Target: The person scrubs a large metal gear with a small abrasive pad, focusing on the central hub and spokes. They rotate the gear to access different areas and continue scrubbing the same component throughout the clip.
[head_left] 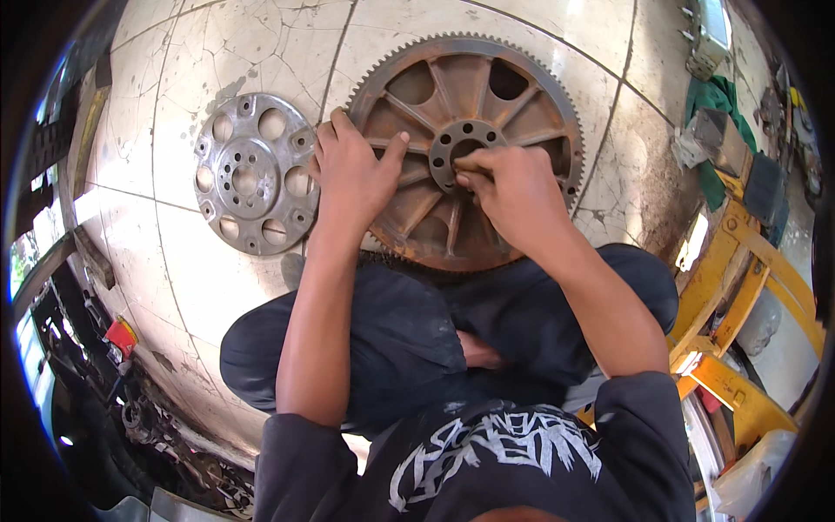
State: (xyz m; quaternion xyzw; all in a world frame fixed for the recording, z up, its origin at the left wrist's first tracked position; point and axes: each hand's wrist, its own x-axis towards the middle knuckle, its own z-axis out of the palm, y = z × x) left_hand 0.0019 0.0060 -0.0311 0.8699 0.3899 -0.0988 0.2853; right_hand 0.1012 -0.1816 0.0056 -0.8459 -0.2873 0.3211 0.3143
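A large rusty flywheel (457, 96) with a toothed rim lies flat on the floor in front of my crossed legs. My left hand (357, 174) is at its left rim, thumb stretched out over the face and apart from the fingers. At the bolt-holed hub, my right hand (513, 187) has thumb and forefinger pinched together beside the centre opening. Whatever may be between those fingertips is hidden. Left of the flywheel, near my left hand, lies a smaller silvery round metal plate (250, 228) with several holes.
Cracked pale floor tiles (235, 43) surround the parts. To the right stand a yellow metal frame (739, 252), a green cloth (722, 100) and a boxy metal piece (718, 139). Dark machine parts (148, 426) and a small red object (122, 337) are along the left side.
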